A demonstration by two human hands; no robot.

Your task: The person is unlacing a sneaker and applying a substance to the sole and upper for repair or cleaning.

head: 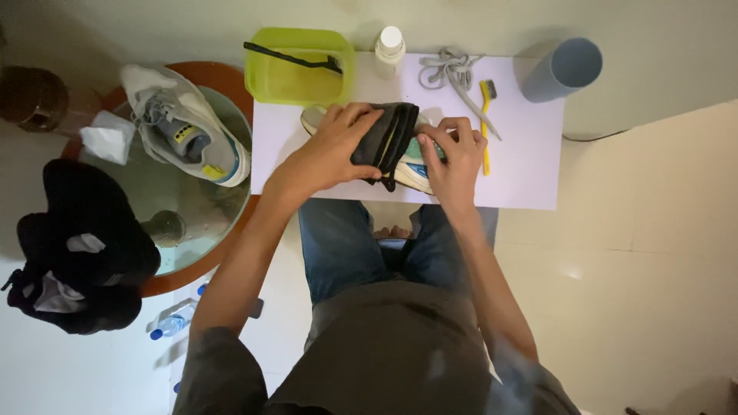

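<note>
Both hands on a sneaker at the white counter [523, 180]

We see the left hand [330, 150] with fingers wrapped around a folded black cloth [388, 138], pressing it onto the sneaker [411, 165] lying on the counter's near edge; the right hand [455, 157] has fingers curled, gripping the sneaker. A yellow brush [486, 123] lies just beside it.

On the white surface [523, 184], the left hand [330, 150] presses a folded black cloth [388, 138] onto a pale sneaker [411, 165], which the right hand [455, 157] steadies. A yellow brush [486, 123] lies just right; a green tub [296, 69] sits far left.
</note>
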